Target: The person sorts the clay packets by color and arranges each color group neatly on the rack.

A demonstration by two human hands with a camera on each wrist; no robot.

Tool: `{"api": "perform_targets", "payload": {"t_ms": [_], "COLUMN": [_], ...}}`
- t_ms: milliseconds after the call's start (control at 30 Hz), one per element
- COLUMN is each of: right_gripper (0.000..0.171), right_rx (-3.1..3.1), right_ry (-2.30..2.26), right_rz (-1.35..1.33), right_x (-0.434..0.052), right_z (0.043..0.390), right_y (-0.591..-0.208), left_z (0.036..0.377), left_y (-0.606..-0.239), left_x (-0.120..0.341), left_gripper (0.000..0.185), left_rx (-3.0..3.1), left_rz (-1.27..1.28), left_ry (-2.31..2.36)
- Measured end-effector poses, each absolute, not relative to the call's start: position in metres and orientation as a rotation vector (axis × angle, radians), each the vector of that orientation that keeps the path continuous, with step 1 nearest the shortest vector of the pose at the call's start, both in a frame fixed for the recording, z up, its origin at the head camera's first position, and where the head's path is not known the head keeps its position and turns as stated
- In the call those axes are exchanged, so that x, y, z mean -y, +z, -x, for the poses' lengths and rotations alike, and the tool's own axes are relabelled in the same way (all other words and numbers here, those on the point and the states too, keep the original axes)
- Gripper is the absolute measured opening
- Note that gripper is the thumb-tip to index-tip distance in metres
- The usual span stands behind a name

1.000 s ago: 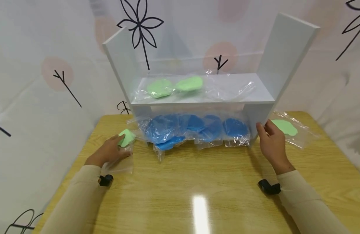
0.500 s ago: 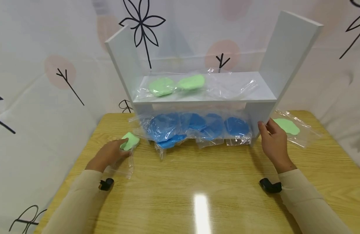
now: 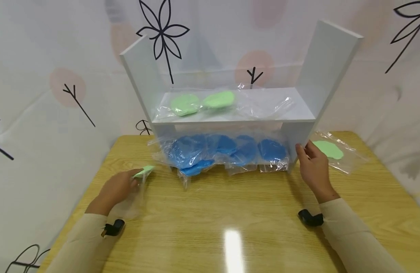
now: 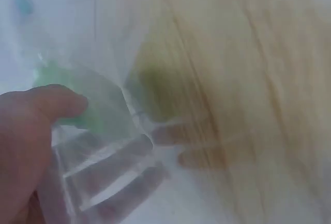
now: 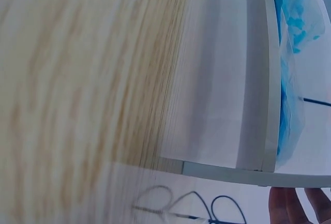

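At lower left of the head view, the left hand [image 3: 116,186] pinches a clear plastic bag holding a green pad [image 3: 144,171], fingers [image 4: 49,102] curled round it above the wooden surface [image 3: 230,212]. Right of centre, the right hand [image 3: 313,168], fingers loosely bent, touches the white shelf unit [image 3: 295,138].

Bare wooden tabletop [image 3: 230,204] lies open between both hands; blue bagged pads [image 3: 223,151] fill the white shelf unit's [image 3: 230,113] lower bay.

Two bare hands, long beige sleeves, small black camera strapped under each wrist
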State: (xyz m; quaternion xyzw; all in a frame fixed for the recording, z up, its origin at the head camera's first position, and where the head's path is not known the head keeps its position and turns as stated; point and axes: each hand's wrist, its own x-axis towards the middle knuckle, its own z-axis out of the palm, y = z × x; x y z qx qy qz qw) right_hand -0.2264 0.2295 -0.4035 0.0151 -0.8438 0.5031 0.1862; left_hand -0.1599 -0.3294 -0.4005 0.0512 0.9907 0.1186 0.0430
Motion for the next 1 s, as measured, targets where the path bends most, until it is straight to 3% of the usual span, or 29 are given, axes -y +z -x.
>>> {"api": "perform_targets", "payload": {"t_ms": [233,433,800,1000], "right_gripper": [0.047,0.048,0.048,0.048], "right_rx": [2.364,2.37,2.363,2.375], "right_ry": [1.405,1.414,1.422,1.432], "right_rz": [-0.069,-0.046,-0.044,-0.056], "right_x": [-0.226,-0.228,-0.231,-0.23], "right_z": [0.227,0.226,0.226,0.225], "right_y": [-0.403,-0.405,-0.405,-0.405], "left_z": [0.129,0.102,0.095,0.108], "left_y": [-0.382,-0.35,-0.292,-0.258], "left_x": [0.328,0.304,0.242,0.207], "left_gripper": [0.043,0.042,0.05,0.049], "left_rx": [-3.171,-3.373,-3.665,-3.673], "left_rz": [-0.136,-0.264,-1.113,-1.388], "left_ry": [0.409,0.376,0.458,0.513]}}
